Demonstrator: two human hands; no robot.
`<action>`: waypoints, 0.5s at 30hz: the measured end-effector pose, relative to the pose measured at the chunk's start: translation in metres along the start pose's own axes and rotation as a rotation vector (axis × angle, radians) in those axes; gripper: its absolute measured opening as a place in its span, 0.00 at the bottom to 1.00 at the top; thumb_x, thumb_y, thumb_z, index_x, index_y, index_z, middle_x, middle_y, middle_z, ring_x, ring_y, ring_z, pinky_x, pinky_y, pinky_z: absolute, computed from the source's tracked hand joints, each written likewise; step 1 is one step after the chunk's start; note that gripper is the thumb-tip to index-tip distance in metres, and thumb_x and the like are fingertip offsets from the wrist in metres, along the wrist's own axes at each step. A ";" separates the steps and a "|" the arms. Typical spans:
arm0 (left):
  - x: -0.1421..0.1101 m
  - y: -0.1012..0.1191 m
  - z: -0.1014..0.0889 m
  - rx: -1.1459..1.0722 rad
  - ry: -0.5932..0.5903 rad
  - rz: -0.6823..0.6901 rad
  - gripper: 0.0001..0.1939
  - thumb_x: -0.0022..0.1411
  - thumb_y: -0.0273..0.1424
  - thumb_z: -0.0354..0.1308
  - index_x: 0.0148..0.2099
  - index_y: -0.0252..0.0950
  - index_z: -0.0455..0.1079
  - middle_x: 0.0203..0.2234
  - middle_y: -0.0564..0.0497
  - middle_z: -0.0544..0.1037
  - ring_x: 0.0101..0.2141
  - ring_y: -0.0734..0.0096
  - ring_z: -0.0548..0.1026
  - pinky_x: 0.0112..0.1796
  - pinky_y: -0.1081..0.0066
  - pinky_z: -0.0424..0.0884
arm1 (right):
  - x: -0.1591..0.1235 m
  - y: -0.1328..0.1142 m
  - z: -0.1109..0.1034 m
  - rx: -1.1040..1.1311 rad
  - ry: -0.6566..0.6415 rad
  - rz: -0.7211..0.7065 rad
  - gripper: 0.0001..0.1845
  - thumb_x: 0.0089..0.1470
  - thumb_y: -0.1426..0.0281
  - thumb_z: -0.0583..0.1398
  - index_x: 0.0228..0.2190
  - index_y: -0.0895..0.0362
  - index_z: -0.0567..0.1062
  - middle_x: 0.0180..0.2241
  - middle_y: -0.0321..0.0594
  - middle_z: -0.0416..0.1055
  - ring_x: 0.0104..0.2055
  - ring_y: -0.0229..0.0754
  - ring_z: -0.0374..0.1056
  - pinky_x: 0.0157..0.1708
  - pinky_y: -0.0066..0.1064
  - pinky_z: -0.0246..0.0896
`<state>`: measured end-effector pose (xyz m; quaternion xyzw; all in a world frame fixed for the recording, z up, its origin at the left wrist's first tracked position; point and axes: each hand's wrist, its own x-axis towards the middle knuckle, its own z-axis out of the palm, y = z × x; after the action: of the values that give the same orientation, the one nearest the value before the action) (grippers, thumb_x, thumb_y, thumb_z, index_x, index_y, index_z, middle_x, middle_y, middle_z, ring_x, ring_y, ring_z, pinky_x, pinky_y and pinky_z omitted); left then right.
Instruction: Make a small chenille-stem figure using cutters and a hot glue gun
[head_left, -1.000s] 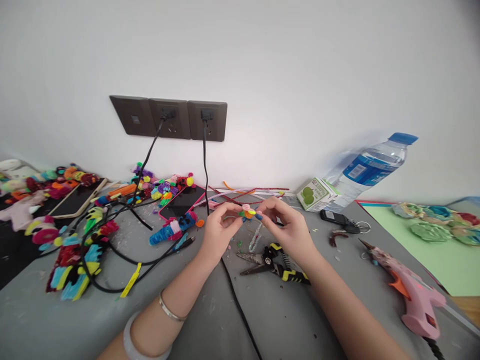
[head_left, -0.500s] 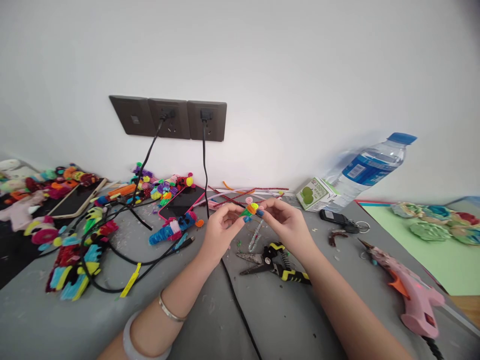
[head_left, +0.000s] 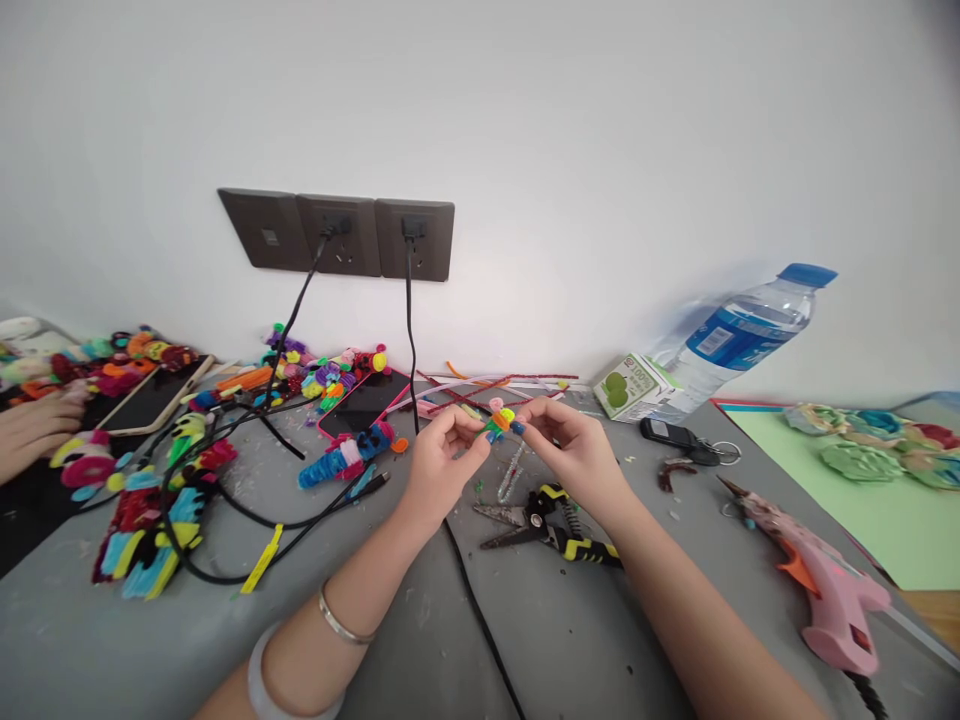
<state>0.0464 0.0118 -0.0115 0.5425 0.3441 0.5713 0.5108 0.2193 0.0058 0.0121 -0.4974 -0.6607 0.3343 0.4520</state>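
Observation:
Both my hands meet above the grey table [head_left: 525,640] and pinch one small pipe-cleaner figure [head_left: 499,422] with pink, yellow, orange, green and blue parts. My left hand [head_left: 442,462] grips it from the left with curled fingers. My right hand [head_left: 574,448] grips its right end between thumb and fingertips. A silvery pipe cleaner [head_left: 511,473] hangs down from the figure. Yellow-and-black pliers [head_left: 551,530] lie on the table just under my right hand.
A pink glue gun [head_left: 817,590] lies at the right, beside a green sheet [head_left: 847,490] with craft flowers. A water bottle [head_left: 731,340], small green carton [head_left: 634,385] and key fob [head_left: 679,437] stand behind. Colourful figures, phones and black cables [head_left: 247,510] crowd the left. Another person's hand [head_left: 30,432] rests at far left.
My fingers have turned the small figure slightly between them. Another person's hand has come into view at the far left edge.

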 end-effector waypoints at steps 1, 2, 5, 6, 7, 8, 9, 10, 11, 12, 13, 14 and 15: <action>0.000 0.000 0.000 0.002 0.001 0.003 0.10 0.55 0.34 0.64 0.31 0.35 0.67 0.26 0.54 0.69 0.28 0.75 0.69 0.31 0.75 0.67 | 0.000 0.000 0.000 -0.002 -0.003 -0.001 0.09 0.58 0.63 0.59 0.32 0.56 0.73 0.29 0.38 0.69 0.29 0.38 0.60 0.29 0.30 0.54; 0.000 0.000 0.000 0.003 0.001 0.005 0.10 0.55 0.34 0.64 0.31 0.35 0.66 0.26 0.54 0.69 0.28 0.75 0.69 0.31 0.75 0.67 | 0.000 0.000 0.000 -0.005 -0.004 0.000 0.09 0.58 0.63 0.59 0.32 0.56 0.73 0.29 0.38 0.69 0.29 0.38 0.60 0.29 0.30 0.54; 0.001 -0.001 0.001 0.006 0.005 0.010 0.11 0.55 0.35 0.63 0.31 0.35 0.66 0.26 0.54 0.69 0.29 0.75 0.69 0.32 0.75 0.67 | 0.000 -0.001 -0.001 -0.016 -0.007 0.004 0.09 0.57 0.63 0.59 0.32 0.56 0.73 0.29 0.37 0.69 0.29 0.38 0.60 0.29 0.29 0.53; 0.001 -0.001 0.001 0.006 0.007 0.013 0.11 0.55 0.35 0.64 0.31 0.35 0.66 0.26 0.54 0.69 0.29 0.75 0.69 0.32 0.75 0.67 | 0.000 -0.001 -0.001 -0.017 -0.006 0.004 0.09 0.57 0.63 0.59 0.32 0.57 0.73 0.28 0.37 0.69 0.28 0.38 0.60 0.28 0.29 0.53; 0.001 -0.001 0.001 0.005 0.008 0.015 0.11 0.55 0.35 0.64 0.31 0.35 0.66 0.26 0.54 0.70 0.29 0.74 0.70 0.32 0.75 0.67 | 0.000 -0.001 -0.001 -0.017 -0.006 0.004 0.09 0.57 0.63 0.59 0.32 0.56 0.73 0.28 0.37 0.69 0.28 0.38 0.60 0.28 0.29 0.53; 0.001 -0.001 0.001 0.003 0.005 0.016 0.10 0.55 0.35 0.64 0.31 0.35 0.67 0.27 0.54 0.70 0.29 0.74 0.70 0.33 0.74 0.68 | 0.000 -0.001 -0.001 -0.016 -0.005 0.004 0.10 0.57 0.63 0.59 0.32 0.56 0.73 0.28 0.37 0.69 0.28 0.38 0.60 0.28 0.29 0.53; 0.001 -0.001 0.001 0.001 0.002 0.016 0.10 0.56 0.35 0.63 0.32 0.35 0.67 0.27 0.53 0.71 0.30 0.74 0.71 0.33 0.74 0.68 | 0.000 -0.001 -0.001 -0.013 -0.004 0.005 0.10 0.57 0.62 0.59 0.32 0.56 0.73 0.28 0.37 0.69 0.28 0.38 0.60 0.28 0.29 0.53; 0.001 -0.002 0.001 -0.001 -0.001 0.014 0.09 0.56 0.34 0.63 0.32 0.35 0.67 0.28 0.53 0.72 0.31 0.74 0.71 0.34 0.74 0.68 | 0.000 -0.001 -0.001 -0.009 0.000 0.008 0.10 0.57 0.62 0.59 0.32 0.56 0.73 0.28 0.37 0.69 0.28 0.38 0.60 0.28 0.29 0.53; 0.001 -0.002 0.000 -0.004 -0.004 0.012 0.09 0.56 0.34 0.63 0.33 0.35 0.68 0.28 0.52 0.72 0.31 0.73 0.72 0.34 0.74 0.69 | 0.000 -0.001 -0.001 -0.005 0.004 0.012 0.10 0.57 0.62 0.59 0.32 0.56 0.73 0.28 0.37 0.69 0.28 0.38 0.60 0.28 0.30 0.53; 0.001 -0.001 0.000 -0.009 -0.005 0.009 0.09 0.56 0.34 0.63 0.33 0.35 0.68 0.29 0.52 0.73 0.31 0.73 0.72 0.34 0.74 0.69 | 0.000 -0.001 -0.001 0.002 0.010 0.017 0.10 0.56 0.62 0.60 0.32 0.57 0.73 0.28 0.38 0.69 0.28 0.38 0.61 0.28 0.30 0.54; 0.002 -0.001 0.000 -0.015 -0.003 0.004 0.09 0.56 0.34 0.64 0.33 0.35 0.69 0.29 0.52 0.73 0.32 0.73 0.72 0.34 0.74 0.69 | 0.001 -0.001 -0.001 0.010 0.017 0.021 0.10 0.56 0.62 0.60 0.32 0.57 0.73 0.28 0.38 0.70 0.28 0.38 0.62 0.28 0.30 0.55; 0.002 -0.001 0.000 -0.023 0.002 -0.002 0.09 0.55 0.34 0.64 0.33 0.35 0.69 0.29 0.52 0.73 0.32 0.73 0.73 0.34 0.74 0.70 | 0.001 -0.001 -0.001 0.020 0.022 0.026 0.11 0.55 0.61 0.60 0.31 0.57 0.74 0.28 0.39 0.71 0.29 0.39 0.63 0.29 0.30 0.55; 0.002 -0.001 0.000 -0.030 0.006 -0.013 0.09 0.55 0.34 0.64 0.33 0.35 0.69 0.29 0.52 0.73 0.32 0.73 0.73 0.34 0.74 0.70 | 0.002 0.000 -0.001 0.030 0.026 0.032 0.11 0.55 0.61 0.61 0.31 0.57 0.74 0.29 0.39 0.72 0.30 0.40 0.64 0.29 0.30 0.56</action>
<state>0.0468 0.0143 -0.0120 0.5307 0.3406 0.5749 0.5215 0.2196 0.0075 0.0130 -0.5053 -0.6415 0.3449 0.4627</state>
